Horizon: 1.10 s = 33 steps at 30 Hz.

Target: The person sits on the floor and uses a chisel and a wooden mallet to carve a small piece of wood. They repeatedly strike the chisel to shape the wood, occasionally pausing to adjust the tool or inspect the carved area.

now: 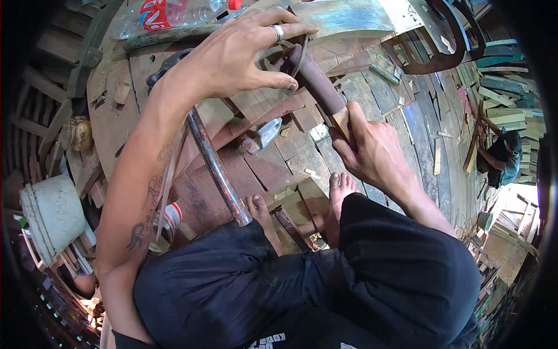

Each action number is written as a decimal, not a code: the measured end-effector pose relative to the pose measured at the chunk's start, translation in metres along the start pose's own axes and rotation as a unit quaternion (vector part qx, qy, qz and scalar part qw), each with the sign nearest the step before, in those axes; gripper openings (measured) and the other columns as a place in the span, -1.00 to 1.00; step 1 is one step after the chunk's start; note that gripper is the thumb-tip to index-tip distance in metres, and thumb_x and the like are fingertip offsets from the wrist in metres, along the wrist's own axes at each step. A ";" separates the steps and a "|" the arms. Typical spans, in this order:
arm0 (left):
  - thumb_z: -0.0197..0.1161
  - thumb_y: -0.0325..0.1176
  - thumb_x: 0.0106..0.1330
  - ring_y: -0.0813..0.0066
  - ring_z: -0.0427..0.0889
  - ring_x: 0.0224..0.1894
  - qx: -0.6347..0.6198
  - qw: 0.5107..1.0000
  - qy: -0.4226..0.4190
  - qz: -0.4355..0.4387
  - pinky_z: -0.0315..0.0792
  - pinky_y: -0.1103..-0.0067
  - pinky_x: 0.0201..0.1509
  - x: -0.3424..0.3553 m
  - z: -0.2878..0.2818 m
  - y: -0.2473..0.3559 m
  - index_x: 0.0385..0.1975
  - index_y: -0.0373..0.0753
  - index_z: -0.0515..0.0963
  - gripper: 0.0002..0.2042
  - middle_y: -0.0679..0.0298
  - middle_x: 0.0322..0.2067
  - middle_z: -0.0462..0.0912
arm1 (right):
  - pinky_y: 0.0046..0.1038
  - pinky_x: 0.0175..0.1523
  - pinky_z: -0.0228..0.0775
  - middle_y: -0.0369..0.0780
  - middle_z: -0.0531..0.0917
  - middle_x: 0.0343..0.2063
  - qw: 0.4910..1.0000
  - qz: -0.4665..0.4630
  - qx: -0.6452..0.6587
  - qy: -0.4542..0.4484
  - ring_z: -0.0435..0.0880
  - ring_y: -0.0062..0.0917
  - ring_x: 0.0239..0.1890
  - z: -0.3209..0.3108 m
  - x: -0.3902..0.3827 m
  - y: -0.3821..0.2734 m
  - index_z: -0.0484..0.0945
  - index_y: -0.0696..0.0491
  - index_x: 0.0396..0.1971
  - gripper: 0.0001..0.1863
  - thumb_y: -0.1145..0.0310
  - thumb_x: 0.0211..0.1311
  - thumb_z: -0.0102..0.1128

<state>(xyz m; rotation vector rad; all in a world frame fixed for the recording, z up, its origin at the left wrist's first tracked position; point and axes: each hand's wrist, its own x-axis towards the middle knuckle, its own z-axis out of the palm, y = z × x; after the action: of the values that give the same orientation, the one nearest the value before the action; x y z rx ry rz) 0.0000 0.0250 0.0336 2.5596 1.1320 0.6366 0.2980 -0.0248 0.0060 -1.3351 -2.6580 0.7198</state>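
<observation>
1. Far left, we log a white bucket point(55, 215); next, a long dark rod point(212, 157) slants down toward the left knee.
2. Left hand point(244, 55): grip has thumb and fingers apart, spanning a thin curved strip point(302, 55); we can't tell if they pinch it.
3. Brown tool point(319, 84): slants between both hands, over the plank floor point(389, 110). Step in hand, our guess: steadying it while the strip gets positioned.
4. Right hand point(375, 142): grip clamped round the tool's wooden handle point(342, 123). Next move, we judge, calls for a firm hold here and careful left fingers.
5. Far right: another person point(503, 157), well apart.
</observation>
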 end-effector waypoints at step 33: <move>0.49 -0.04 0.23 -0.01 0.44 0.31 -0.031 0.997 -0.063 -0.022 0.36 0.23 0.41 0.000 -0.015 -0.001 0.45 -0.20 0.35 -0.20 -0.03 0.24 0.44 | 0.00 -0.41 0.46 0.03 0.59 -0.66 0.997 -0.068 -0.005 0.036 0.64 0.09 -0.54 0.000 0.042 -0.012 0.30 0.14 -0.18 -0.60 0.12 0.44 0.21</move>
<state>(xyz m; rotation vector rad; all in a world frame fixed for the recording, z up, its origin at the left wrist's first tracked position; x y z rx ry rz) -0.0084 0.0265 0.0465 2.4762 1.1059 0.4854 0.2636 0.0018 0.0059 -1.1461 -2.6660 0.6302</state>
